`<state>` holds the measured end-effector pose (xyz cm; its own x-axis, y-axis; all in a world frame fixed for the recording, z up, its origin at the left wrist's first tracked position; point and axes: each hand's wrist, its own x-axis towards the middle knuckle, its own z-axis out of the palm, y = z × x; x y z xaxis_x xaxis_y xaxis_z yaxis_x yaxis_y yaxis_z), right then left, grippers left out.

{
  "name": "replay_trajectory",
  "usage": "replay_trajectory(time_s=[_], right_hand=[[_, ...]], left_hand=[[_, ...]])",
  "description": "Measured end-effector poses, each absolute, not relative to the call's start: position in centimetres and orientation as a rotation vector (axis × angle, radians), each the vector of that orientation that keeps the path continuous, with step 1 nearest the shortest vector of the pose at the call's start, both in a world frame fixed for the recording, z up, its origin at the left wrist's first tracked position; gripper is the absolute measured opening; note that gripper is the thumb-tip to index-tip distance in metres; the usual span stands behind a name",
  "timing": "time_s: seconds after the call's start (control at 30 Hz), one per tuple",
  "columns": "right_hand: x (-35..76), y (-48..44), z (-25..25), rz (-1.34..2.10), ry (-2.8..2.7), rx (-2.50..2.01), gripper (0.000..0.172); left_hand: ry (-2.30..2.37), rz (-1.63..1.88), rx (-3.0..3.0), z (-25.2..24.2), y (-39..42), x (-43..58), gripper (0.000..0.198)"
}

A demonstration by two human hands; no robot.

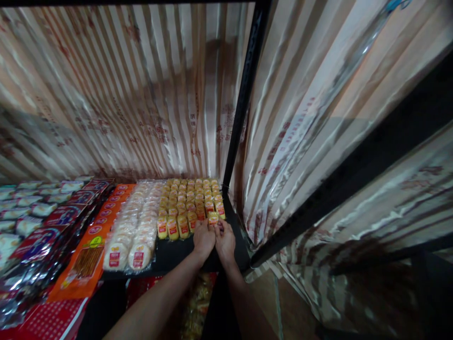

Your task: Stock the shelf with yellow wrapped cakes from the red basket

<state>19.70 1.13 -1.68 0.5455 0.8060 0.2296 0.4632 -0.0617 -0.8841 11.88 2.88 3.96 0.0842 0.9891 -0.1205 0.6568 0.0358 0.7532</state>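
Note:
Both of my hands meet at one small yellow packaged cake (213, 218) with a red label, near the front right of a block of like cakes. My left hand (204, 242) has its fingers closed on the left side of that cake. From the right, my right hand (225, 240) grips it with bent fingers. Rows of the same yellow cakes (183, 225) stand close together on a black shelf (173, 257), just behind and to the left of my hands.
Left of the cakes lie clear-wrapped round white pastries (138, 256), orange snack bags (88, 250), dark red packets (42, 241) and white packets (26, 225). A black post (244, 94) rises at the shelf's back right corner. Striped plastic sheeting (159, 94) hangs behind and at right.

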Motion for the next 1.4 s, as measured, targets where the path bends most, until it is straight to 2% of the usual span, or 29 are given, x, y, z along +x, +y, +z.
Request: replay_trajectory(time_s=[0.33,0.63,0.93,1.4], right_hand=[[19.8,2.0,-2.7,0.399,-1.085,-1.723,0.034],[19.5,2.0,-3.2,0.378,-1.073,-1.657,0.024],[19.5,1.9,-3.0,0.285,-1.193,-1.644,0.03],[19.3,1.6,-3.4,0.177,-1.186,-1.672,0.029]], left_hand=[[1.611,0.717,1.648,2.6,3.1,11.9,0.033],[1.542,0.792,1.724,2.1,2.5,11.6,0.038],[1.511,0.835,1.794,1.1,2.0,11.4,0.038],[1.585,0.703,1.79,1.9,1.5,10.6,0.042]])
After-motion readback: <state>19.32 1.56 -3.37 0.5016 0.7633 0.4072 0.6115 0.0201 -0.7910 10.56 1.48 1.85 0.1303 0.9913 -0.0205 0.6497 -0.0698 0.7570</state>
